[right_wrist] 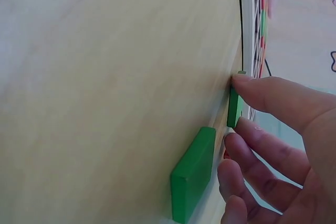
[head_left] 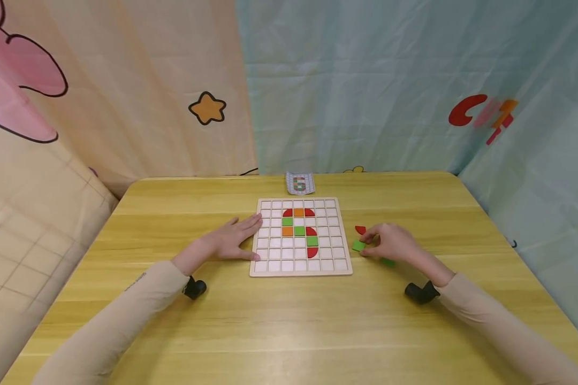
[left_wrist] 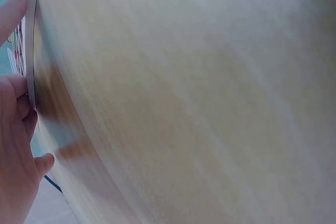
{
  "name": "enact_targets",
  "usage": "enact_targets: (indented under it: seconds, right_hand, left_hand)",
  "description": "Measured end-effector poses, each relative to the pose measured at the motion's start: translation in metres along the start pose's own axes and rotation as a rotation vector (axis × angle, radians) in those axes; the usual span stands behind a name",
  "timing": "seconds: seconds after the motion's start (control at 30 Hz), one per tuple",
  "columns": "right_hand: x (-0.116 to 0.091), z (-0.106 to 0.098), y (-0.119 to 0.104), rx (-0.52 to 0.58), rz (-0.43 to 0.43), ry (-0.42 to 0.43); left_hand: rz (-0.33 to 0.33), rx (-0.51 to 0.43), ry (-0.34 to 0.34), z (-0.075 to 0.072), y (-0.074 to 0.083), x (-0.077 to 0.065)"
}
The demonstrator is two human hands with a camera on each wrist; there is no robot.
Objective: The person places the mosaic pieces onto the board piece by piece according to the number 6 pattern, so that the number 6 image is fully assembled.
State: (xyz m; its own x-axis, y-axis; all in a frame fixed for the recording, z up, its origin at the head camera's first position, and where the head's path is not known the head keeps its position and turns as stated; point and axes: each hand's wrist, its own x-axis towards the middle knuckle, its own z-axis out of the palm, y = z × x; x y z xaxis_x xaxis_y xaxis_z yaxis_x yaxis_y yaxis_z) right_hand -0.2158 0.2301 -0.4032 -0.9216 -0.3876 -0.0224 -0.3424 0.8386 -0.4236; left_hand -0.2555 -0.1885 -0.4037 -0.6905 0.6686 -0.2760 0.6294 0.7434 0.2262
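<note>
A wooden grid board [head_left: 301, 275] holds red, orange and green tiles set in a curving S-like shape. My left hand [head_left: 235, 239] rests at the board's left side, fingers spread, with fingertips and thumb on its edge. Right of the board, my right hand [head_left: 390, 243] pinches a green square tile [head_left: 358, 245] between thumb and index finger, close over the table. In the right wrist view the pinched tile [right_wrist: 235, 106] stands between the fingertips. Another green tile [right_wrist: 191, 177] lies on the table below the right hand. A red rounded tile [head_left: 360, 230] lies just beyond the fingers.
Behind the board lies a small pattern card [head_left: 300, 183] showing a coloured grid figure. The wooden table [head_left: 289, 331] reaches back to printed curtains [head_left: 390, 80]. A black wrist-camera mount [head_left: 420, 292] sits below the right wrist.
</note>
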Motion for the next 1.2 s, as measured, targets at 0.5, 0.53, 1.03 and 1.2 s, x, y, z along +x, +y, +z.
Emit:
enact_targets:
  seconds: [0.5,0.53,1.03,1.2]
  right_hand:
    - [0.000,0.001,-0.002,0.001,0.000,0.016]
    - [0.000,0.001,-0.003,0.000,0.003,0.020]
    - [0.010,0.008,-0.023,0.007,-0.013,0.062]
    - [0.014,0.013,-0.032,0.023,-0.010,0.080]
  left_hand:
    - [0.008,0.018,-0.002,-0.002,0.002,-0.003]
    - [0.010,0.016,-0.001,-0.002,0.003,-0.004]
    - [0.004,0.012,-0.005,-0.002,0.001,-0.004]
    - [0.003,0.008,-0.007,0.000,0.001,-0.003]
